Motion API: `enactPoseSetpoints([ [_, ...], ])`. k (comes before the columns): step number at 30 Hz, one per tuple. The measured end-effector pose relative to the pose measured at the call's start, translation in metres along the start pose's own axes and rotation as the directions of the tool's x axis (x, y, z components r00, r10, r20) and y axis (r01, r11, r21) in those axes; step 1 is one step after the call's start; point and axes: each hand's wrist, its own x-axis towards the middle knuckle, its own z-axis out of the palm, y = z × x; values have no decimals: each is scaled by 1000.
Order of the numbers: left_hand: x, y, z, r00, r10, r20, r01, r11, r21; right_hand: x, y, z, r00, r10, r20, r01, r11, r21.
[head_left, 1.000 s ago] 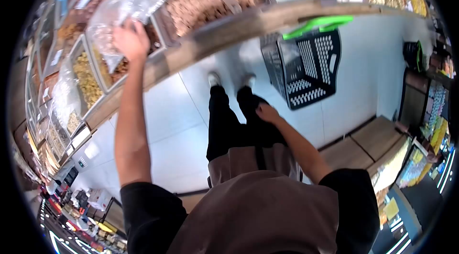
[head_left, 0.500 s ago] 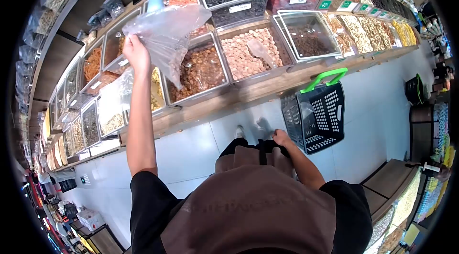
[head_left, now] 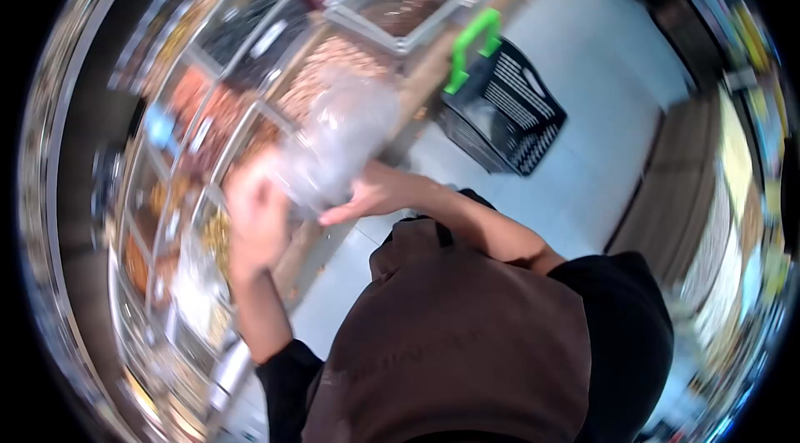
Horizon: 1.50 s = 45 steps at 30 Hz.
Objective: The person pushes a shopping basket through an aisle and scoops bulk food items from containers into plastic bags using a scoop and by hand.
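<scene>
A clear plastic bag (head_left: 346, 130) is held over the front row of food bins, between my two hands. My left hand (head_left: 260, 201), smeared by motion, is closed on the bag's left side. At the lower right edge of the bag, my right hand (head_left: 375, 191) grips it with thumb and fingers. Behind the bag lies a bin of pale pinkish nuts (head_left: 329, 68), partly covered by it. Another bin with brown contents (head_left: 258, 139) is mostly hidden behind the bag and my left hand.
A dark shopping basket (head_left: 521, 110) with a green handle (head_left: 473, 47) stands on the floor to the right. A lidded bin (head_left: 400, 5) and a bin of dark dried food (head_left: 242, 22) lie beyond. Another plastic bag (head_left: 198, 280) rests over bins at left.
The view has turned and blurred. My left hand has brought the bag down and closer to my body. My right hand has risen from my side to the bag.
</scene>
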Motion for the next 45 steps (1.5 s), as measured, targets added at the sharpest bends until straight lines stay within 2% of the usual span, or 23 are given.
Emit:
enactPoseSetpoints([
  [2, -1, -8, 52, 967, -22, 253, 24, 1000, -7, -22, 0, -4, 997, 21, -75, -6, 980, 200],
  [3, -19, -45, 83, 952, -120, 280, 168, 974, -154, -41, 10, -11, 993, 12, -120, 3, 992, 126],
  [4, -21, -47, 112, 969, 103, 227, -93, 994, -54, -61, 20, -18, 986, 3, -166, 5, 999, 50],
  [7, -15, -48, 169, 946, -86, 313, 203, 908, -367, -135, 6, -37, 867, 317, -383, -276, 948, 160],
  [8, -12, -52, 186, 935, -117, 335, 261, 866, -426, -161, 14, -42, 826, 307, -473, -290, 951, 110],
  [11, 25, -62, 240, 936, -37, 351, 193, 886, -421, -235, 50, -62, 677, 312, -667, -462, 885, -56],
  [13, 38, -84, 275, 757, 94, 646, -154, 987, 37, -266, 57, -77, 611, 345, -712, -470, 882, 24],
  [15, 37, -100, 322, 671, 32, 741, -162, 981, 104, -294, 67, -87, 657, 279, -700, -436, 898, -51],
  [16, 31, -108, 348, 620, 6, 784, -39, 999, 24, -305, 63, -92, 709, 82, -701, -307, 930, -201],
  [17, 24, -119, 374, 567, -15, 824, 94, 995, -47, -309, 60, -102, 719, 154, -678, -327, 935, -135],
  [19, 5, -144, 414, 680, 158, 716, 22, 972, -235, -314, 48, -133, 753, 205, -625, -334, 938, -95],
  [20, 4, -146, 428, 656, -9, 755, 412, 842, -347, -326, 59, -143, 762, 204, -615, -327, 940, -93],
  [23, 9, -200, 481, 542, -97, 835, 296, 952, -82, -352, 95, -174, 770, 384, -510, -550, 804, -227],
  [24, -5, -227, 502, 623, -231, 747, 576, 782, -239, -352, 90, -193, 798, 391, -459, -537, 807, -247],
  [26, 2, -213, 513, 633, -411, 656, 756, 511, -409, -343, 69, -224, 807, 425, -410, -546, 802, -243],
  [28, 40, -177, 516, 818, -211, 536, 450, 814, -367, -353, 93, -241, 807, 478, -347, -579, 755, -306],
  [30, 61, -183, 526, 862, -92, 499, 279, 907, -316, -353, 109, -252, 787, 544, -292, -617, 702, -356],
  [33, 71, -224, 544, 712, -184, 678, 526, 779, -341, -341, 149, -266, 648, 645, -404, -757, 604, -250],
  [35, 91, -219, 565, 702, -319, 637, 599, 748, -285, -340, 197, -285, 889, 255, -381, -408, 818, -405],
  [38, 98, -260, 616, 807, -174, 564, 250, 966, -60, -340, 237, -307, 564, 706, -428, -824, 511, -244],
  [39, 112, -276, 618, 725, -163, 669, -17, 967, 253, -329, 237, -321, 406, 812, -419, -914, 353, -202],
  [42, 127, -314, 647, 710, -230, 665, 74, 964, 255, -347, 303, -328, 485, 752, -447, -872, 374, -316],
  [45, 122, -357, 680, 691, -251, 678, 96, 961, 259, -355, 370, -335, 382, 897, -224, -891, 293, -347],
])
